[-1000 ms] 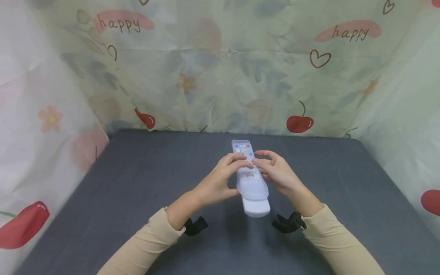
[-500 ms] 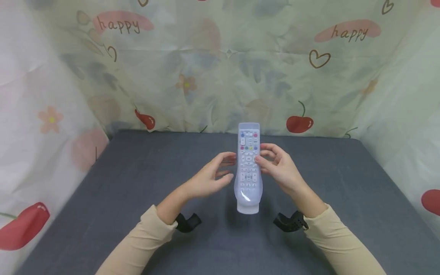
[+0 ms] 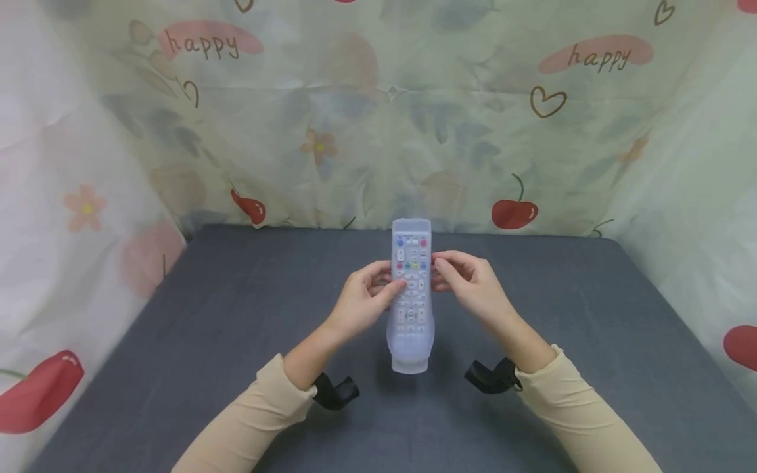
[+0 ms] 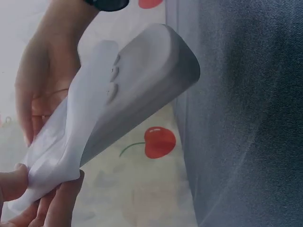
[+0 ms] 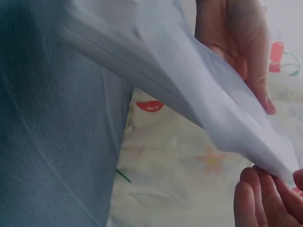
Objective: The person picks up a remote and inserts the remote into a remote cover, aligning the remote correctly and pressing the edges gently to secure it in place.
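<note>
Pinching both hands' fingers on the sleeved remote; wrist views show its back.

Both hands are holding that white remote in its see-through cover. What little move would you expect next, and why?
Probably a short tug to draw the cover further along the remote. The left hand and right hand each pinch a side, the remote is upright above the table, and the cover hangs loose at its lower end.

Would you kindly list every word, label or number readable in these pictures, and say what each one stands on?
"happy": on the backdrop cloth, upper left, on a pink patch.
"happy": on the same cloth, upper right, on a pink patch.
Button labels on the remote control, held by the left hand and right hand: too small to read.
</note>
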A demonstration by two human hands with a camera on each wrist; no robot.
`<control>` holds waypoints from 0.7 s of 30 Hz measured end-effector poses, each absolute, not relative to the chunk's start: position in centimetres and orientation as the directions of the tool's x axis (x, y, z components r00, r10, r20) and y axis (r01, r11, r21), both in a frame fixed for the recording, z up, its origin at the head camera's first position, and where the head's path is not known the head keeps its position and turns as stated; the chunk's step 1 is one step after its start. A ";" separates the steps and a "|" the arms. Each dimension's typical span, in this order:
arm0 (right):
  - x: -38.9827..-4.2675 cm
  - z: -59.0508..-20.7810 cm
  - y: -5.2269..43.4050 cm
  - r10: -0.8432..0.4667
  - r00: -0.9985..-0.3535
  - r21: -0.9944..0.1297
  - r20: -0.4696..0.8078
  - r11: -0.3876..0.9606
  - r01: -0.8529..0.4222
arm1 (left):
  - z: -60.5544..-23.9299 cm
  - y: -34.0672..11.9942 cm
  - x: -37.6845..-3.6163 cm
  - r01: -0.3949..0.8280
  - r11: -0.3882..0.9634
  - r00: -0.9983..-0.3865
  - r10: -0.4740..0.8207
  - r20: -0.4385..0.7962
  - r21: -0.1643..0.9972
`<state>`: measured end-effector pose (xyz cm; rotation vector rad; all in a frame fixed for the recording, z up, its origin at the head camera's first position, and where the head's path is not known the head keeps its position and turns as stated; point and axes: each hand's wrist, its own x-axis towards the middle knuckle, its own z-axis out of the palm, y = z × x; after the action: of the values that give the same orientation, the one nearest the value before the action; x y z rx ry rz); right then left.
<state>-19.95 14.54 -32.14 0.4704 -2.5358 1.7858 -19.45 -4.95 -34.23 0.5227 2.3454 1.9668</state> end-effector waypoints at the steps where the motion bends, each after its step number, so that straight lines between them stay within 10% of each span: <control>1: -20.0 -32.1 14.5 -0.233 -0.951 -0.899 0.206 0.339 -0.277 | -34.3 -4.9 -19.5 0.234 0.145 -0.943 0.275 0.188 0.961; 21: -20.1 -31.8 14.3 -0.373 -0.827 -0.437 0.420 0.716 -0.545 | -34.6 -3.8 -18.6 0.109 0.099 -0.974 0.211 0.086 0.989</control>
<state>-20.12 14.29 -31.79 0.7206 -2.6207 0.8071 -18.64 -3.82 -34.57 0.3311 2.2710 2.0313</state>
